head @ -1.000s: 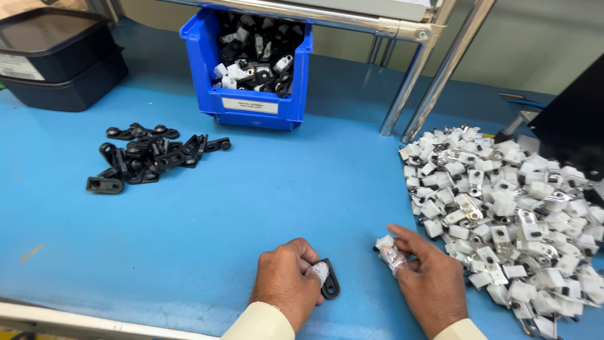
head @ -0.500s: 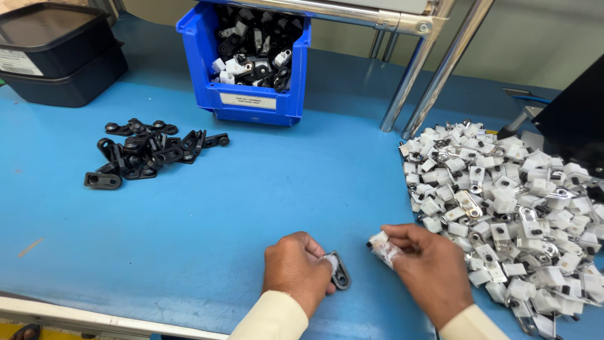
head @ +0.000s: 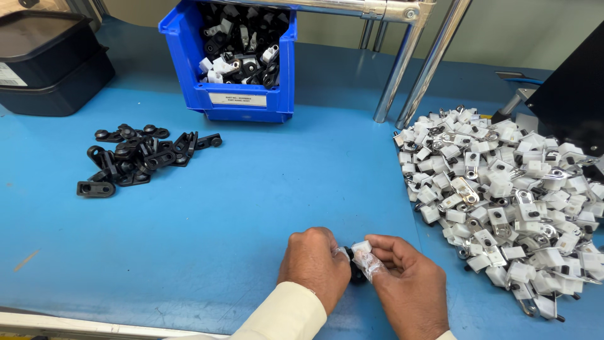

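My left hand (head: 313, 261) is closed around a small black plastic part (head: 357, 274), which peeks out between my two hands low on the blue table (head: 264, 182). My right hand (head: 402, 280) pinches a small white clip (head: 362, 247) with its fingertips and presses it against the black part. Both hands meet near the table's front edge. A large heap of white and metal clips (head: 503, 189) lies just right of my right hand. A smaller pile of black parts (head: 135, 157) sits to the far left.
A blue bin (head: 236, 97) holding mixed black and white parts stands at the back centre. Stacked dark trays (head: 47, 63) sit at the back left. Two metal poles (head: 412, 69) rise behind the white heap, with a black object (head: 572, 101) at the right edge.
My right hand has left the white heap with a clip and moved left to my left hand. The two hands now touch, with the white clip against the black part.
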